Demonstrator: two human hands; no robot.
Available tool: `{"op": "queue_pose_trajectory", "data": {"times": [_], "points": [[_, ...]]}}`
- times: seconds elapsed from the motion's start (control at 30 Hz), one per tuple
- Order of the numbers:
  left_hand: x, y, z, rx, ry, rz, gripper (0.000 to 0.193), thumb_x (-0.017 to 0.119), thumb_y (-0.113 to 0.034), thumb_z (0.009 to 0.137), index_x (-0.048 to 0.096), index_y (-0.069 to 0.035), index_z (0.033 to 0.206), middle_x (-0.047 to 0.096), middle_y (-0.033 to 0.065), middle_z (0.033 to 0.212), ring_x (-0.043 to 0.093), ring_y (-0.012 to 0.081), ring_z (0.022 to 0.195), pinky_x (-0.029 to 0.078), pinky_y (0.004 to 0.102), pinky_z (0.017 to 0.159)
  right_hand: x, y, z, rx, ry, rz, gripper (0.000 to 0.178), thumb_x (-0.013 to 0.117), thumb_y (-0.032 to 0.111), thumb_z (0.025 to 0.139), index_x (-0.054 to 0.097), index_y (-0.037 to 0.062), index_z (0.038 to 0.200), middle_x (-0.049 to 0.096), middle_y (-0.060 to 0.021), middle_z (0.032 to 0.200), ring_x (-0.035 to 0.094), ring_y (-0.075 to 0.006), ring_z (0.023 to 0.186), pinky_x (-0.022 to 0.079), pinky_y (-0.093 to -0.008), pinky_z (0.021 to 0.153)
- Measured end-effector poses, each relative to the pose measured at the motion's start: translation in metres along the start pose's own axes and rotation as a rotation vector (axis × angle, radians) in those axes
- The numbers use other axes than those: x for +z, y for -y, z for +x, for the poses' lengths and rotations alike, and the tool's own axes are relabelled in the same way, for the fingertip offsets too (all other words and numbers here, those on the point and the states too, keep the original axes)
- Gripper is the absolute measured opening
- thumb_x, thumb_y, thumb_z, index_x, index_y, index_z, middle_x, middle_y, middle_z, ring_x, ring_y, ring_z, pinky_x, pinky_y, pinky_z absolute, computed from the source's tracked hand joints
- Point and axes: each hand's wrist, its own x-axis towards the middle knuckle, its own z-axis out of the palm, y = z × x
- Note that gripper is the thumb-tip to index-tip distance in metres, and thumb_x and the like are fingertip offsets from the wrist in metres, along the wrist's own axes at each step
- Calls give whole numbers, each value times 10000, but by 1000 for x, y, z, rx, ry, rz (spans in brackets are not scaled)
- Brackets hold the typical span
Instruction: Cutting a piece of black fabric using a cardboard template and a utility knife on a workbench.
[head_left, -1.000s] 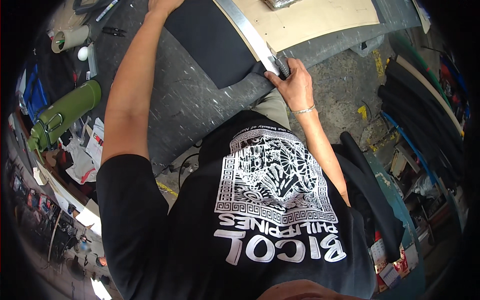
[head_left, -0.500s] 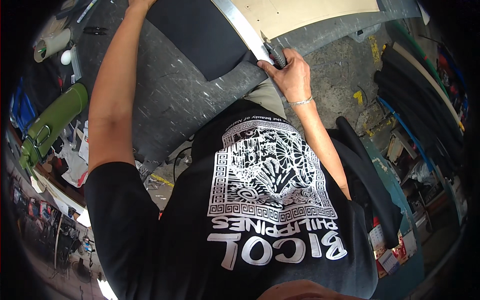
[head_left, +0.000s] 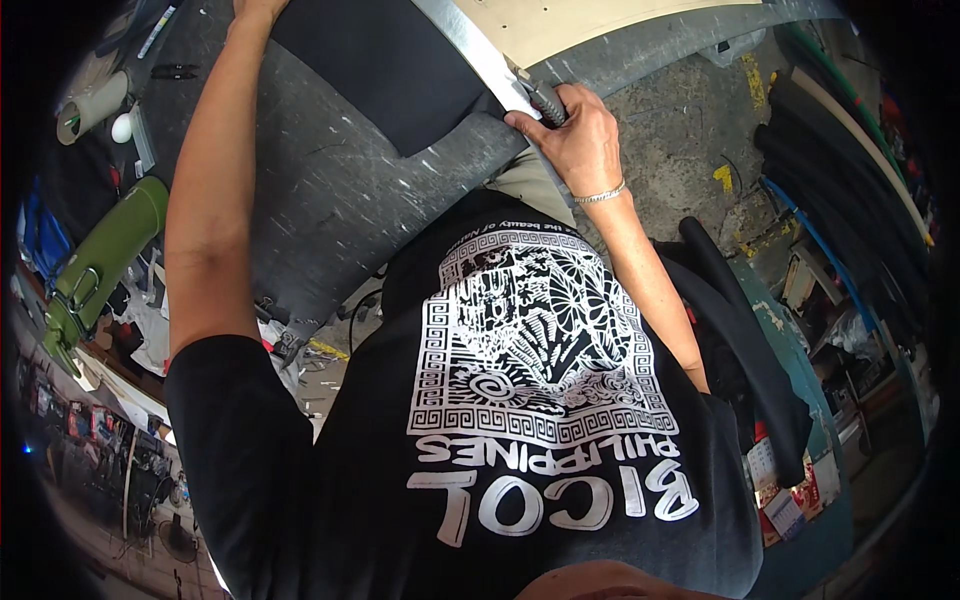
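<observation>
A person in a black T-shirt (head_left: 350, 480) with a white print leans over a scuffed dark grey counter (head_left: 320, 200), seen from above. In the upper middle of the frame a black sheet (head_left: 375, 70) lies flat on the counter. A long silver straightedge (head_left: 472, 45) runs along the sheet's right side, slanting from the top edge of the frame down toward the center. To the right of the straightedge, at the top, is a tan sheet (head_left: 580, 20).

The right hand (head_left: 582, 140), wearing a chain bracelet (head_left: 602, 192), is at the straightedge's lower end. Its fingers are curled around a knife (head_left: 547, 103) with a dark ribbed handle, tip toward the upper left, and the thumb rests at the straightedge.

The left hand (head_left: 260, 8) is at the top edge of the frame, near the black sheet's upper left side; it is cut off, so how its fingers stand cannot be told.

At the left are a green bottle (head_left: 110, 260) and a white ball (head_left: 121, 129). Concrete floor (head_left: 680, 130) with yellow marks shows at the right.
</observation>
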Motion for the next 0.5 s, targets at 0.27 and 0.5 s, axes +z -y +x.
{"op": "queue_pose_trajectory", "data": {"times": [0.27,0.5], "points": [[-3,-7,-1,-15,12,24,661,563,-631,940,521,-275,1496,307,191,1635,194,352,1550,103,559,1250,2,-4,-5,-71,-43,-31,436,908,280,688,692,-32,902,672,-172,881,647,-370,879,540,-427,787],[0,-6,-4,-3,-3,9,653,571,-623,939,527,-279,1492,309,190,1634,189,348,1552,101,567,1247,5,-6,-7,-129,-108,-16,431,903,320,709,638,-9,792,633,-164,799,637,-366,821,517,-431,728]]}}
